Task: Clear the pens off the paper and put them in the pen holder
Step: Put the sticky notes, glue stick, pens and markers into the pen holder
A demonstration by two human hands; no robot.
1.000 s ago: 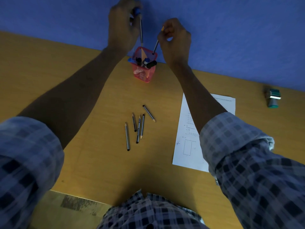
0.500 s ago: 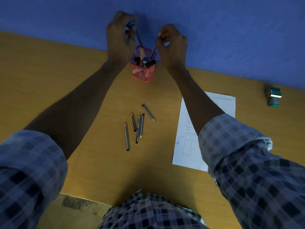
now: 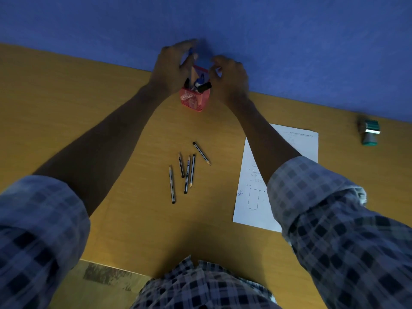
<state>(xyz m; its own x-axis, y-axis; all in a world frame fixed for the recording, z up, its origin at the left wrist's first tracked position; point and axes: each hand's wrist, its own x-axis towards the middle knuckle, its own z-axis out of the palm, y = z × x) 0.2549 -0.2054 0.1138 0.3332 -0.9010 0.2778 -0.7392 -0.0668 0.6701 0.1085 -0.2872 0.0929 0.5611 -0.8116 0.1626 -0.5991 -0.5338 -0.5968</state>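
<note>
Left grip (image 3: pixel 172 68): fingers curled w/ thumb and forefinger close together above the red mesh pen holder (image 3: pixel 195 97); a blue-capped pen (image 3: pixel 190 52) shows between the fingertips, so it looks pinched, tho blur makes it hard to be sure. Right grip (image 3: pixel 229 74): fingers bent, tips close together just beside the holder's rim at its 3 o'clock side; can't tell if it holds anything, nothing visible in it. Holder sits at 12 o'clock on the table (image 3: pixel 66 97), against the blue wall, already carrying markers and pens. Step in hand, as I read it: dropping pens into the holder, release phase. Five pencils (image 3: pixel 186 172) lie loose mid-table, at 6 o'clock from the holder and well apart from it, not on the paper. Paper (image 3: pixel 292 139) lies at 4 o'clock from the holder, partly under the right forearm; no pens visible on the part that shows. A green stamp (image 3: pixel 369 132) stands far right, at 3 o'clock. Next move prob. calls for letting go, lifting both hands clear w/o tipping the holder, then reaching back to the loose pencils.
</note>
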